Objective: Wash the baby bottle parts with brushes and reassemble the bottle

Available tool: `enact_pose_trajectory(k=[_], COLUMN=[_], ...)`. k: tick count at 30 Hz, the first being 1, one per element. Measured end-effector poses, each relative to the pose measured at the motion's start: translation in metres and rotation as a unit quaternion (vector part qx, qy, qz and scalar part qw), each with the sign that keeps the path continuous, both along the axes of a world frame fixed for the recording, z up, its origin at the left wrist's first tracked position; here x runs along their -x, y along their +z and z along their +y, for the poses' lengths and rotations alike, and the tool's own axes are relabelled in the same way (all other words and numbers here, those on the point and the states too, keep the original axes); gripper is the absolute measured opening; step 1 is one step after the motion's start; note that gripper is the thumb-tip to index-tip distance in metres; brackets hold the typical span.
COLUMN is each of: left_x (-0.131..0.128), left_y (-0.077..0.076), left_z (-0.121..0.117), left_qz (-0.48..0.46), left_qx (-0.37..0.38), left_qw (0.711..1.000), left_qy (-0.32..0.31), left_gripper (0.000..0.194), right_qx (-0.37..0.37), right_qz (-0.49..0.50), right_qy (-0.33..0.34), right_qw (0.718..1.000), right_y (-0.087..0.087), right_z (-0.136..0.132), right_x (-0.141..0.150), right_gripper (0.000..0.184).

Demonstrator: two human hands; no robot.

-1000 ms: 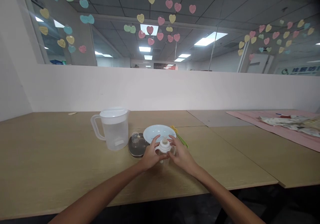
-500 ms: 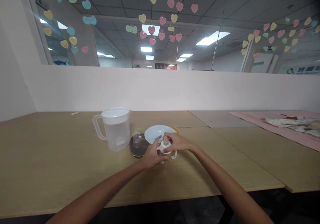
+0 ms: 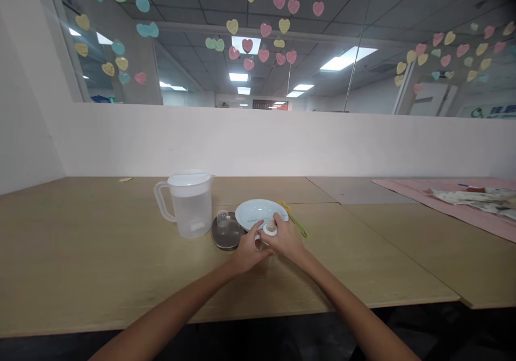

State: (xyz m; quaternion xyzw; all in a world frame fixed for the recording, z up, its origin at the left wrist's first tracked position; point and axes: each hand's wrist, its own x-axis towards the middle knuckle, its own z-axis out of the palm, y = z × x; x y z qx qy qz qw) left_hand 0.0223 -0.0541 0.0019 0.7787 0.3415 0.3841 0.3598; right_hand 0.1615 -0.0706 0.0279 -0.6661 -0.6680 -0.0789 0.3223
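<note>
A baby bottle (image 3: 270, 228) with a white collar and a clear teat is upright between my hands, over the front of the table. My left hand (image 3: 248, 250) grips its body and handle from the left. On the right, my right hand (image 3: 288, 237) closes its fingers round the white collar. Most of the bottle's body is hidden by my hands. Just behind it lies a white bowl (image 3: 252, 207). Left of the bowl, a round metal dish (image 3: 226, 238) holds a clear dome-shaped cap (image 3: 222, 217).
A lidded clear plastic pitcher (image 3: 193, 210) stands left of the metal dish. A green-handled brush (image 3: 299, 225) with a yellow head lies right of the bowl. Far right, a pink cloth (image 3: 407, 191) carries crumpled fabric. A white wall (image 3: 242, 143) rises behind the table.
My right hand has turned on the collar, its fingers now wrapped round the right side and covering the right handle. The green brush handle has come into sight. The view has shifted slightly.
</note>
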Motion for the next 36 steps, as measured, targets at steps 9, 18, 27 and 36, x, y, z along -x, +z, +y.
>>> enact_pose_trajectory(k=[9,18,27,36], left_x=[0.054,0.079,0.073,0.015], left_y=[0.025,0.014,0.052,0.126], left_z=[0.057,0.097,0.074,-0.001], left_qz=[-0.062,0.299,0.292,0.097], left_qx=[-0.088,-0.212,-0.222,-0.294], left_qw=[0.991,0.914,0.912,0.951], left_qy=[0.08,0.177,0.184,0.013], left_gripper=[0.047,0.044,0.047,0.075], right_qx=[0.01,0.017,0.039,-0.085], right_qz=[-0.04,-0.03,-0.02,0.151], right_qy=[0.01,0.034,0.05,0.197], right_qw=[0.999,0.999,0.998,0.965], right_y=[-0.005,0.0,0.001,0.049], right_z=[0.005,0.007,0.001,-0.001], right_x=[0.0,-0.002,-0.006,-0.019], right_gripper=[0.04,0.039,0.055,0.084])
